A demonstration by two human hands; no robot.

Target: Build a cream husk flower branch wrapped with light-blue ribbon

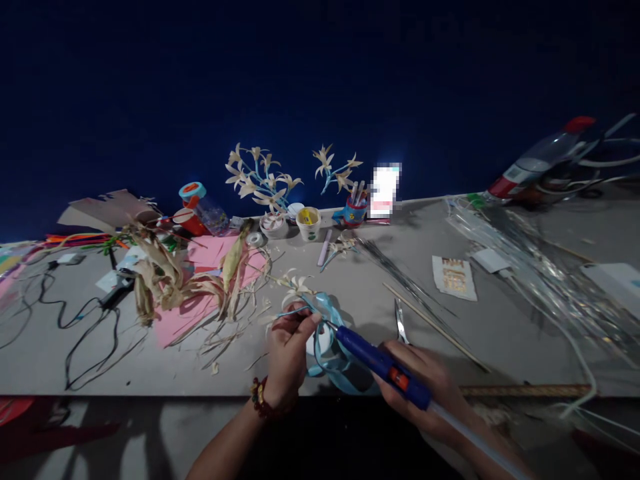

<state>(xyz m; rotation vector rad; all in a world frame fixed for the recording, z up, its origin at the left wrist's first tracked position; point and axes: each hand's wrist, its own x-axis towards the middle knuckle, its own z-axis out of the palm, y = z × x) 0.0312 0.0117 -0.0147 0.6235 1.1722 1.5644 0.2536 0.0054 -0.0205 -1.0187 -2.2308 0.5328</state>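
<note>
My right hand is wrapped around a blue hot glue gun, and a long translucent glue stick trails out of its back end. The gun's nozzle points left, close to the fingertips of my left hand. Pinched in those fingers is a thin light-blue flower stem, with a pale husk flower just beyond it. Loops of light-blue ribbon hang and lie below the nozzle. Behind the ribbon, a white round piece is partly hidden.
Dried corn husks lie over pink paper at left, near black cables. Finished husk flowers stand in a cup at the back. Scissors, wires and a stick lie right; a bottle leans far right.
</note>
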